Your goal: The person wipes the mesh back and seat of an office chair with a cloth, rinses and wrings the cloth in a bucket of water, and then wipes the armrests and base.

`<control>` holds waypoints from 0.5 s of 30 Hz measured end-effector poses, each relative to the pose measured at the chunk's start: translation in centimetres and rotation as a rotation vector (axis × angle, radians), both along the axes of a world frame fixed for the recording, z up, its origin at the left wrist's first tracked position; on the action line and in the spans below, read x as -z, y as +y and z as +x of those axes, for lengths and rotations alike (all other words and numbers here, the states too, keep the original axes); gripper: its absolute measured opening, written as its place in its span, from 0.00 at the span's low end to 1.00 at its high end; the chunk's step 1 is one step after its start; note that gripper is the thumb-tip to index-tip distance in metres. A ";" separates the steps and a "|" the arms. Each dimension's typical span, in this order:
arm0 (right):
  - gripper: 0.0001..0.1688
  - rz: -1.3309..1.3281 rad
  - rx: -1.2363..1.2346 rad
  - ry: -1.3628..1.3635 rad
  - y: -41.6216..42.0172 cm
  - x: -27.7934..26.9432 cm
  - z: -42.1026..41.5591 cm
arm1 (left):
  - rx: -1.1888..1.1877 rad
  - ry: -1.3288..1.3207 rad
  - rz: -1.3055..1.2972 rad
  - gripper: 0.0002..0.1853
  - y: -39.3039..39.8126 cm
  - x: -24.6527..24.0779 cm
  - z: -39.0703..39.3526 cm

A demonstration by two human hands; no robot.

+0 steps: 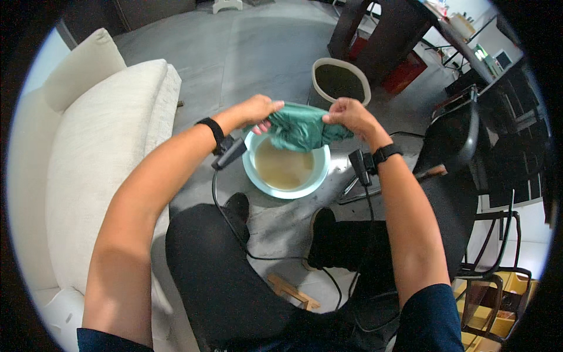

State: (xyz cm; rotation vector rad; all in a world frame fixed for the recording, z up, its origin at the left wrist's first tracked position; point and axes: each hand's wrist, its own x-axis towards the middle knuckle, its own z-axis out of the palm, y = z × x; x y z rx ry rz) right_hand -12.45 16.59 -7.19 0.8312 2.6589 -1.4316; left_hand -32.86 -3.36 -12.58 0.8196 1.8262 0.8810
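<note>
A crumpled green cloth [301, 127] is stretched between both hands over the far side of a light blue basin [286, 194]. My left hand [260, 113] grips its left end and my right hand [349, 115] its right part. Cloudy, brownish water [283, 165] fills the lower part of the basin, which stands on the floor. The cloth hides the basin's far rim. Each wrist wears a black strap with a cabled device.
A cream bin [316, 83] with dark contents stands beyond my right hand. At left is a white sofa [105, 132]; at right, a black chair [453, 189]. Black cables [272, 258] hang across my legs. A wooden piece [292, 292] lies beneath me.
</note>
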 end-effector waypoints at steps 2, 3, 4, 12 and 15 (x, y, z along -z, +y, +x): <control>0.15 -0.179 0.071 -0.030 0.7 4.6 -0.3 | -0.027 -0.102 -0.018 0.25 0.5 4.3 0.4; 0.13 -0.293 0.107 0.010 1.3 7.3 -0.3 | -0.064 -0.154 -0.011 0.23 1.0 6.5 0.7; 0.11 -0.382 0.143 0.035 0.9 9.3 -0.6 | -0.116 -0.217 -0.007 0.20 1.0 9.1 0.7; 0.14 -0.112 0.061 -0.133 -1.7 27.1 1.1 | -0.078 0.403 -0.114 0.29 -1.6 23.2 5.3; 0.22 0.260 0.182 -0.194 -2.6 31.3 0.5 | -0.190 0.486 -0.077 0.30 -1.8 24.6 5.9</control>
